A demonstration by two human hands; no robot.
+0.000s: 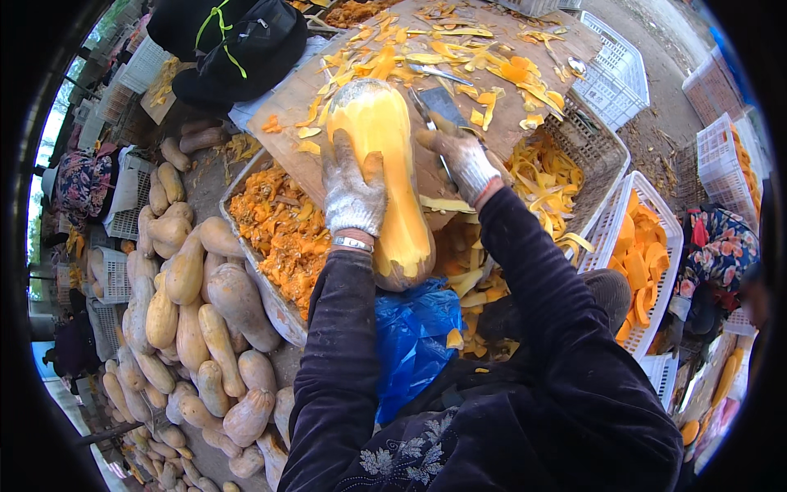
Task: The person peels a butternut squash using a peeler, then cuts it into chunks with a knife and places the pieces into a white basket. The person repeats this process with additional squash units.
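A long butternut squash (403,224) lies lengthwise on the wooden board, its near end overhanging the front edge. Much of its skin is pared off; rind remains at both ends. My left hand (355,184), in a soiled knit glove, grips the squash from the left. Just to the right, my gloved right hand (464,154) holds a metal peeling tool (422,107), partly hidden by the fingers and apart from the squash. Beyond that hand, a broad dark blade (444,106) lies on the board (286,126). Peelings (452,55) litter the far side.
Left of the board stands a bin of orange pulp (280,227), beside piled whole squashes (197,289). Rightward are a crate of peelings (550,178) and a white crate (667,246) holding peeled pieces. Blue plastic (415,332) covers my lap. A dark-clothed person (246,55) sits opposite.
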